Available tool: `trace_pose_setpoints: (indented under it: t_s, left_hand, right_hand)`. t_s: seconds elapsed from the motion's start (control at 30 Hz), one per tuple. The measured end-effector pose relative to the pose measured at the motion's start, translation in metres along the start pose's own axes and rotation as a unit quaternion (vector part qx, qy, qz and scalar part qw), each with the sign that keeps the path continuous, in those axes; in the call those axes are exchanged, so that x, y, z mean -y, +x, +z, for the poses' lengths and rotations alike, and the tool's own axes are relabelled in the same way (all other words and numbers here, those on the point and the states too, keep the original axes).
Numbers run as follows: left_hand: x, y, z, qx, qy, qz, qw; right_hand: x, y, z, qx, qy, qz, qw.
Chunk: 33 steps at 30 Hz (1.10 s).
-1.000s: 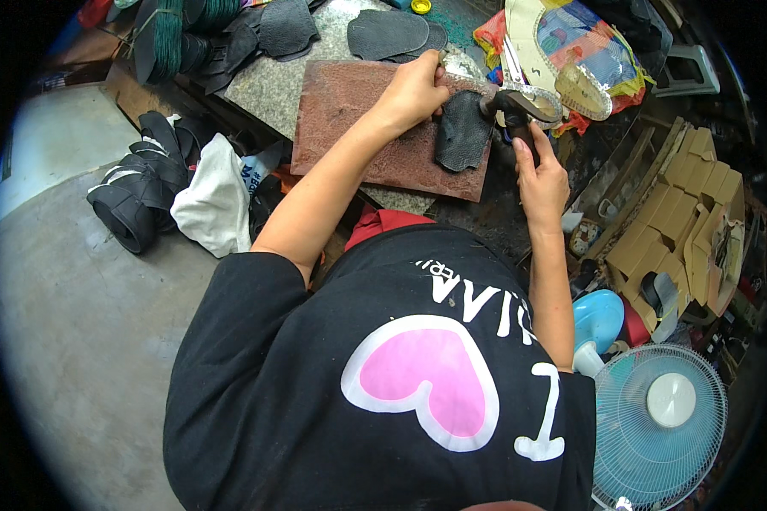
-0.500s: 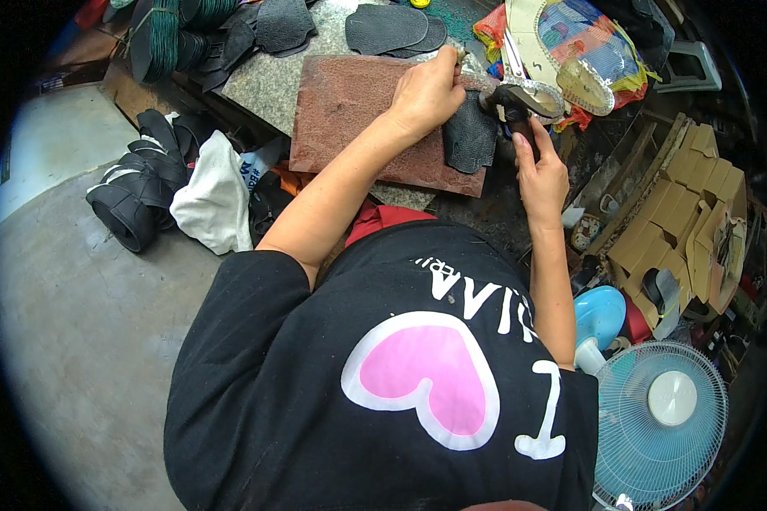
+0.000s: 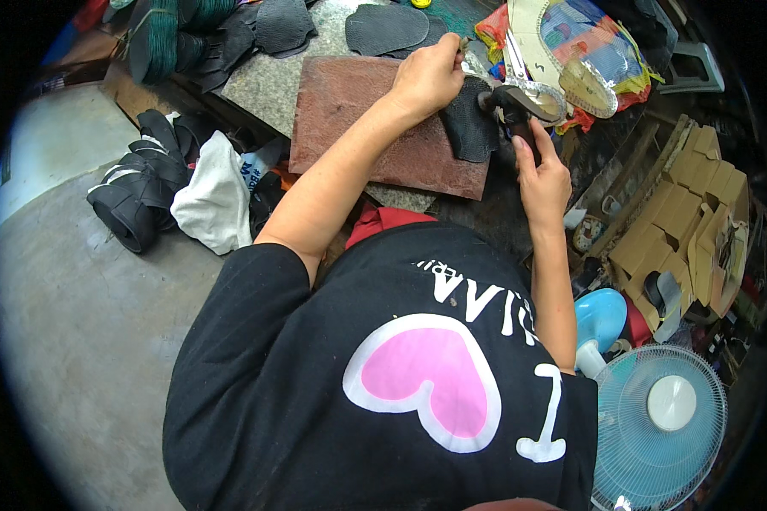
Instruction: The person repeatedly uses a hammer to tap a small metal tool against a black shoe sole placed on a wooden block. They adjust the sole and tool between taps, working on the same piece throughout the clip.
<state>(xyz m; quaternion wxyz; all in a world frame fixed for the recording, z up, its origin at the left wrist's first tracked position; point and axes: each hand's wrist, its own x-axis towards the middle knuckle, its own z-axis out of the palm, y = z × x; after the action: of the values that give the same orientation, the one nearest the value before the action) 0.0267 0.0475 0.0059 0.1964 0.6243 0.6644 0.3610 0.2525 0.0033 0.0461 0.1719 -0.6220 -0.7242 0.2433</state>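
My right hand (image 3: 544,177) is wrapped around the handle of a hammer (image 3: 513,104), its dark head over the right edge of a reddish-brown board (image 3: 349,111). Beside that head, a black textured leather piece (image 3: 471,128) lies on the board's right part. My left hand (image 3: 430,78) is closed at the leather's upper left edge. A small end of something shows above its fingers, but the rest is hidden. More black leather pieces (image 3: 388,27) lie past the board, on the speckled stone tabletop (image 3: 268,85).
At the far right are scissors (image 3: 515,56), pale sole-shaped pieces (image 3: 588,87) and a colourful mesh bag (image 3: 592,38). Green cord bundles (image 3: 164,43) stand far left. Below them lie black rolled strips (image 3: 132,204) and a white cloth (image 3: 216,196). Cardboard (image 3: 669,217) and a fan (image 3: 660,426) are at right.
The leather piece has shifted slightly away from me and turned a little on the board. My left hand has moved slightly with it. The hammer stays almost where it was.
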Motion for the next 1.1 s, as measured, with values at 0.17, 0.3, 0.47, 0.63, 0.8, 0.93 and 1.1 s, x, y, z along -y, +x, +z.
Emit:
trace_pose_setpoints:
  t_s: [0.17,0.3,0.47,0.63,0.8,0.93,1.1]
  left_hand:
    - [-0.007,0.005,-0.017,-0.026,0.102,-0.027,0.994]
    - [-0.012,0.002,-0.035,-0.076,0.108,-0.056,0.99]
    - [-0.005,-0.007,-0.043,0.0,-0.267,-0.158,0.951]
    - [-0.004,-0.021,-0.023,0.011,-0.391,-0.156,0.907]
    - [-0.004,-0.026,-0.009,-0.088,-0.371,-0.128,0.916]
    - [-0.002,-0.025,0.0,-0.096,-0.368,-0.124,0.917]
    - [0.002,-0.026,0.003,-0.08,-0.379,-0.135,0.912]
  right_hand:
    - [0.014,0.0,-0.006,0.041,-0.02,0.022,0.999]
    - [0.019,0.001,-0.01,0.051,-0.03,0.029,0.998]
    - [0.021,0.002,-0.012,0.052,-0.007,0.029,0.998]
    - [0.026,0.013,-0.005,0.03,-0.003,-0.001,1.0]
    - [0.029,0.025,0.006,0.002,-0.075,-0.049,0.996]
    - [0.028,0.025,0.003,0.009,-0.097,-0.048,0.994]
    - [0.028,0.017,-0.005,0.008,-0.102,-0.029,0.994]
